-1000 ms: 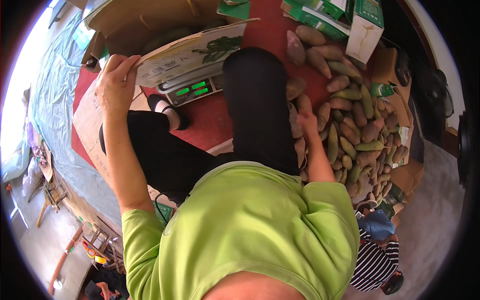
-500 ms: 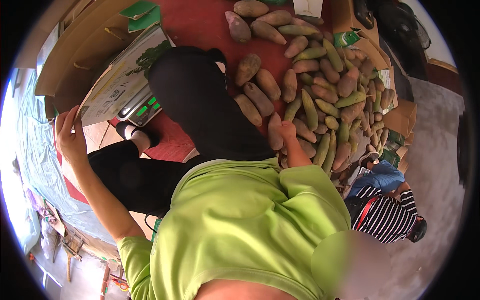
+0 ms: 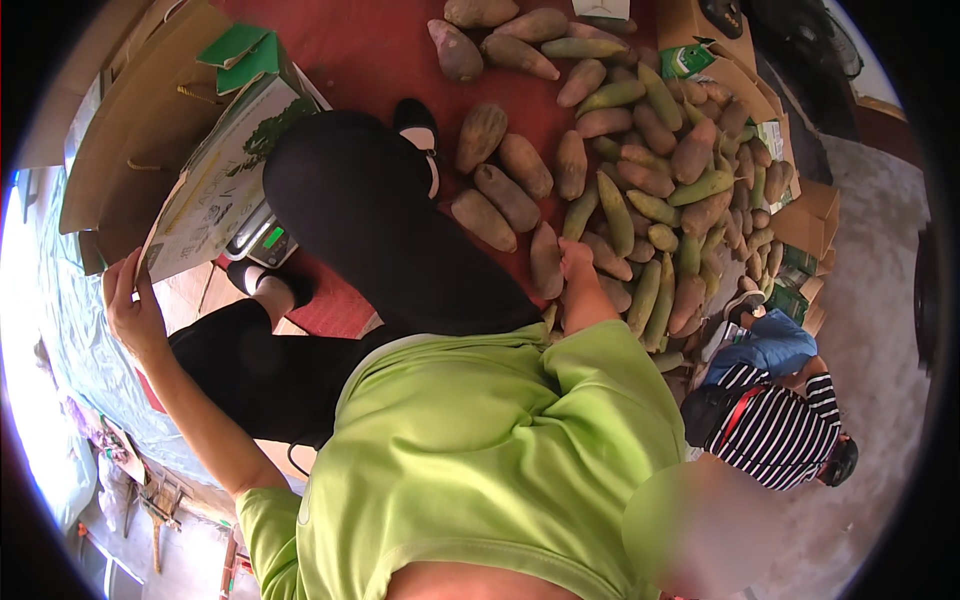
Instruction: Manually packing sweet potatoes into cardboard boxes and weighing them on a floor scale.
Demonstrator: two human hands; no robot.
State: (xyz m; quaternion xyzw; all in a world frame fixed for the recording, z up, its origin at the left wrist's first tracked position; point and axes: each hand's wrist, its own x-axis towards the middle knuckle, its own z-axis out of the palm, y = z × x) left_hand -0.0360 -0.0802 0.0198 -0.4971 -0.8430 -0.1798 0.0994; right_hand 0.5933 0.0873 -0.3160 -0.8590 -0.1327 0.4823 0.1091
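My left hand point(image 3: 137, 306) is closed on the edge of a large cardboard carton point(image 3: 215, 180) with a leafy green print. That carton leans by a scale point(image 3: 262, 240) with a lit green display, partly hidden behind it. On the right, my right hand point(image 3: 576, 260) is closed against a long pinkish-brown root vegetable point(image 3: 546, 262), its fingers partly hidden. Beside it lies a big heap of similar roots point(image 3: 650, 180), some brownish and some green. Several loose roots point(image 3: 508, 197) lie between the heap and my knee.
My bent legs point(image 3: 390, 220) in black trousers stand between carton and heap, over a red mat point(image 3: 350, 50). Opened cartons point(image 3: 805, 220) edge the heap at right. A person in a striped shirt point(image 3: 780, 430) bends down nearby. Bluish plastic sheeting point(image 3: 80, 300) lies at left.
The view has shifted a little, and my bent knee has moved left, showing more of my far shoe. My right hand stays at the same root; my left keeps its grip on the carton.
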